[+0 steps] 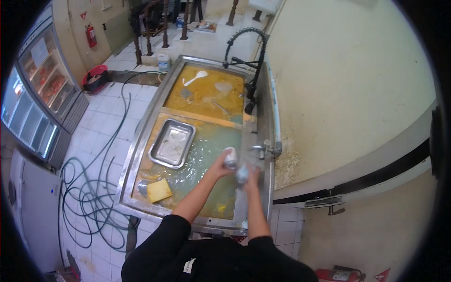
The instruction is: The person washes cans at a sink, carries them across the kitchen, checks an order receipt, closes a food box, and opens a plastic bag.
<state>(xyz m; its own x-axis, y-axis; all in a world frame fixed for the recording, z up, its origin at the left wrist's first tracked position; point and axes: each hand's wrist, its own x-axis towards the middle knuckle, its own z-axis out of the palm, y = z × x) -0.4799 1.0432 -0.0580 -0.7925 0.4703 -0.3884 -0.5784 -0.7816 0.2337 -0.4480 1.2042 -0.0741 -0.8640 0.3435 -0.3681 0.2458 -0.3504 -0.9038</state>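
Over the right side of the near sink basin (pixel 202 197), my left hand (pixel 221 167) is closed around a small whitish container (pixel 230 159). Just right of it my right hand (pixel 252 176), blurred by motion, holds a pale bluish item (pixel 242 175) too smeared to identify. The two held things are close together, in front of the metal tap (pixel 259 149). Cloudy greenish water fills the near basin. A rectangular metal tray (pixel 173 143) floats or rests there on the left, with a yellow sponge-like block (pixel 159 190) nearer to me.
The far basin holds yellow-brown water with a white ladle (pixel 195 78). A black spring faucet (pixel 256 70) rises at the right edge beside the wall. A green hose (pixel 94 188) lies coiled on the floor at left, near a glass-door fridge (pixel 47 75).
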